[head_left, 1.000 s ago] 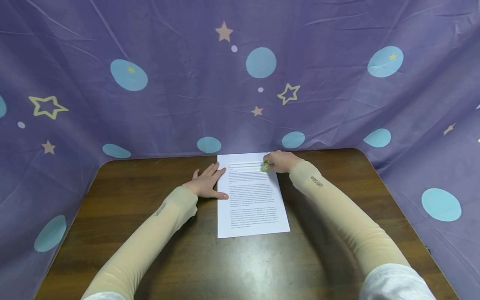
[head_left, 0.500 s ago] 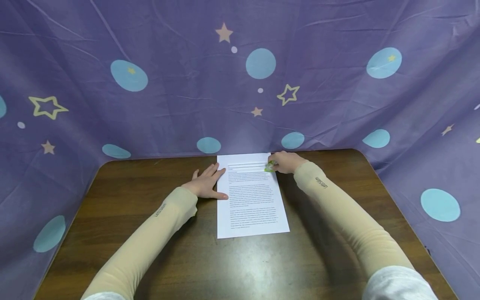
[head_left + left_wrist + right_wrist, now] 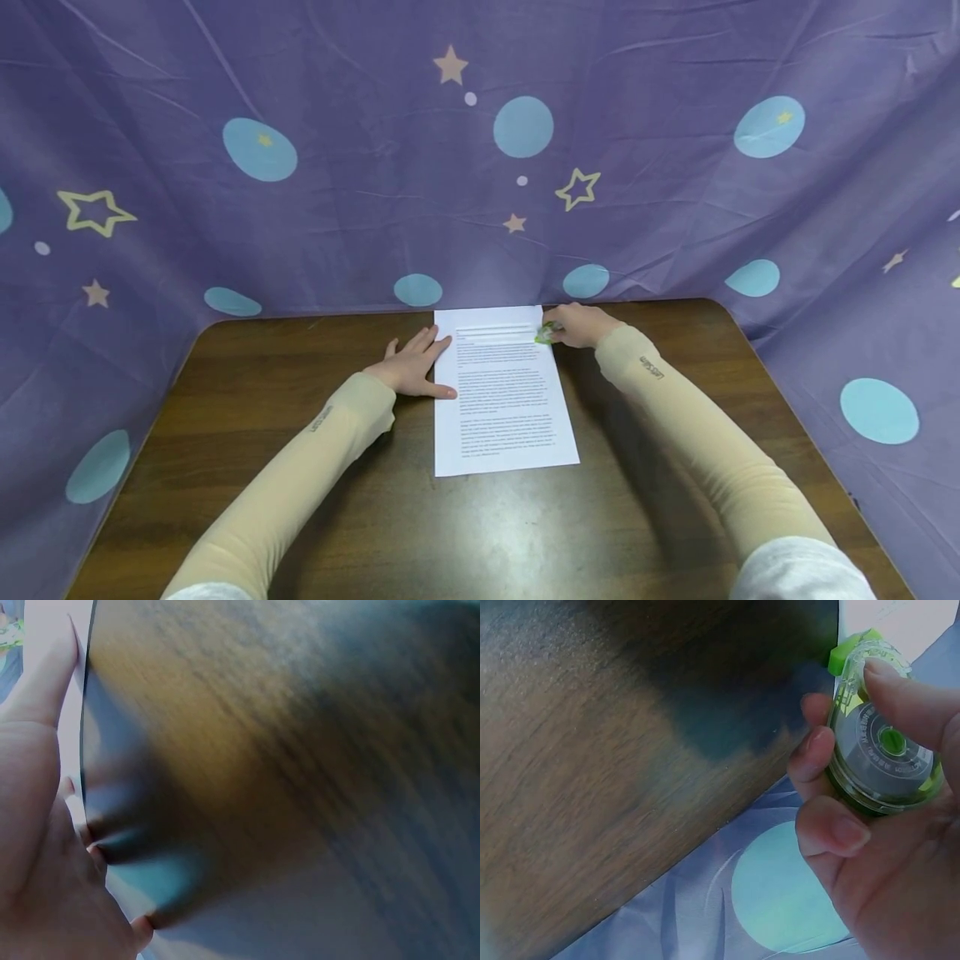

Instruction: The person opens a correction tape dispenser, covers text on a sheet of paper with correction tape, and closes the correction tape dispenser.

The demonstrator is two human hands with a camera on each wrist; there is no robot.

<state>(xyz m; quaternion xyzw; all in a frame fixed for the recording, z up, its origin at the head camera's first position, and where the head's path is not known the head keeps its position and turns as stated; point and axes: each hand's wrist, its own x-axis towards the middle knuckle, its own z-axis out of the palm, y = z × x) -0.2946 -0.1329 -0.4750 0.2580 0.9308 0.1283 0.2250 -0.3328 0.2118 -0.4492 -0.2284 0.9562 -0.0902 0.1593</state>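
I had one sheet (image 3: 502, 396) of printed paper lying flat on one desk (image 3: 487, 533), its top end close to the far edge, and one correction tape (image 3: 892, 742), green and clear, at the sheet's right edge near the top. My left hand (image 3: 411, 371) was spread over the sheet's left edge, with thumb and forefinger reaching onto the paper. My right hand (image 3: 580, 323) pinched the correction tape, thumb on its clear side and fingers curled behind; its green tip was over the paper's edge, though I could not tell whether it touched. The print ran in three paragraphs below a few wider-spaced lines at the top, too small to read. The correction tape and my right fingertips covered a little of the right edge, and my left fingers hid part of the left margin. I wore two beige sleeves (image 3: 697, 442). One purple cloth (image 3: 360, 125), patterned with blue rounds and stars, hung right behind the desk and down both sides.
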